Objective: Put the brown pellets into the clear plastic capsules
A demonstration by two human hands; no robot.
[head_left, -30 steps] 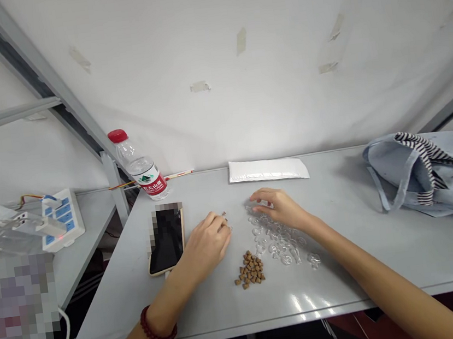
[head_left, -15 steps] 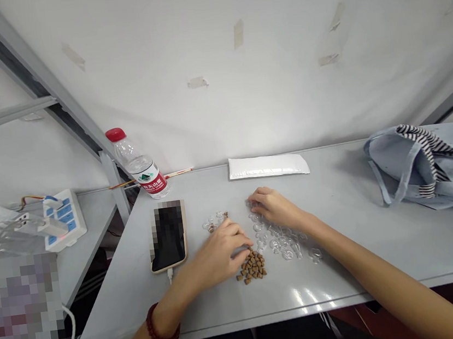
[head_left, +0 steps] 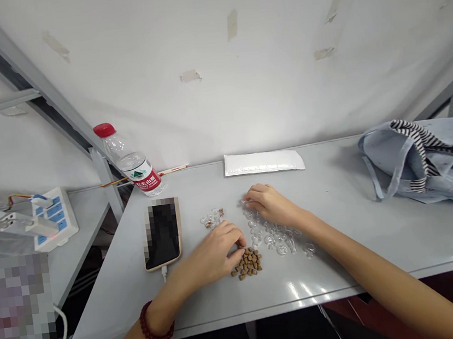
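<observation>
My left hand is closed in a pinch at the upper edge of a small pile of brown kibble, its thumb and forefinger around what looks like one kibble piece. My right hand rests low at the far left side of a spread of small clear plastic shells. Its curled fingertips hold one clear plastic shell, partly hidden by the fingers. Beyond my left hand lies a smaller group of clear shells, some with brown pieces in or beside them.
A phone on a white cable lies at the left, with a red-capped water bottle behind it. A white packet lies by the wall. A pale blue cloth bag sits at the right, a power strip at the far left.
The whole view has shifted slightly. My left hand's thumb and forefinger have come closer together beside the kibble. My right hand stays at the clear shells, nearly in place.
</observation>
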